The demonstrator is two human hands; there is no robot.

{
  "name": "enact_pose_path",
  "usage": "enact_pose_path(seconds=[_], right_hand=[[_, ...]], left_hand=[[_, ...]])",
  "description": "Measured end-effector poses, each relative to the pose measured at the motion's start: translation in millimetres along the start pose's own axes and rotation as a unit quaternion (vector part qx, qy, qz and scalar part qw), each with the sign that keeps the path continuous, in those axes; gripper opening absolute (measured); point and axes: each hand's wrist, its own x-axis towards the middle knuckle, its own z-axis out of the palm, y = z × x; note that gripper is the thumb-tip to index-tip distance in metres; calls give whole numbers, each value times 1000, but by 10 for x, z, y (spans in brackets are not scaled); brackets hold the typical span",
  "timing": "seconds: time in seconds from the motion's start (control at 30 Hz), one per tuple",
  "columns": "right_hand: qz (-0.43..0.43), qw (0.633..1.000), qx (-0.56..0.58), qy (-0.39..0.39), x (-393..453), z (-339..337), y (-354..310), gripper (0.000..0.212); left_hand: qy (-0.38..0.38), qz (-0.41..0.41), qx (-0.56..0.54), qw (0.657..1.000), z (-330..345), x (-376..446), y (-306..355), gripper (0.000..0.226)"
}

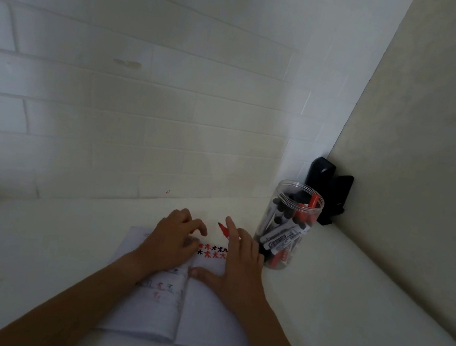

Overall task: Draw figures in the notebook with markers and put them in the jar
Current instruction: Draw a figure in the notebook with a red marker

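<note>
An open notebook lies on the white table, with rows of small red and black figures near the top of its right page. My left hand rests on the top of the left page, fingers loosely curled and nothing visible in them. My right hand lies palm down on the right page, fingers straight and thumb spread toward the fold. The end of a red marker sticks out from under its index finger. To the right stands a clear jar, open-topped, holding several black and red markers.
A black holder sits in the corner behind the jar. A tiled wall runs along the back of the white table, and a plain wall closes the right side.
</note>
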Motion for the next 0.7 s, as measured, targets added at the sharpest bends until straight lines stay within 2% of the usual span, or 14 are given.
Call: enact_pose_path(seconds=[0.1, 0.13, 0.17, 0.27, 0.37, 0.5, 0.57, 0.63, 0.7], right_hand=[[-19, 996, -9, 85, -26, 58, 45, 62], [-32, 993, 4, 113, -27, 56, 62, 53], [-39, 991, 31, 126, -29, 40, 70, 53], [-51, 983, 143, 100, -47, -77, 43, 57], [-38, 964, 235, 115, -70, -112, 13, 41], [60, 883, 461, 70, -75, -167, -45, 40], [65, 876, 475, 62, -84, -199, -89, 33], [61, 879, 469, 53, -90, -219, -126, 14], [57, 883, 462, 63, -96, -212, -139, 28]], left_hand=[[-10, 8, 34, 999, 53, -22, -63, 26], [-13, -2, 34, 999, 60, -23, -70, 29], [-19, -12, 35, 999, 62, -26, -68, 33], [-48, -25, 43, 998, 51, -33, -58, 38], [-71, -26, 49, 996, 45, -45, -73, 38], [-105, -33, 56, 992, 45, -41, -69, 52], [-120, -37, 66, 990, 44, -38, -62, 63], [-134, -44, 62, 988, 53, -38, -54, 67], [-133, -54, 45, 989, 58, -24, -67, 62]])
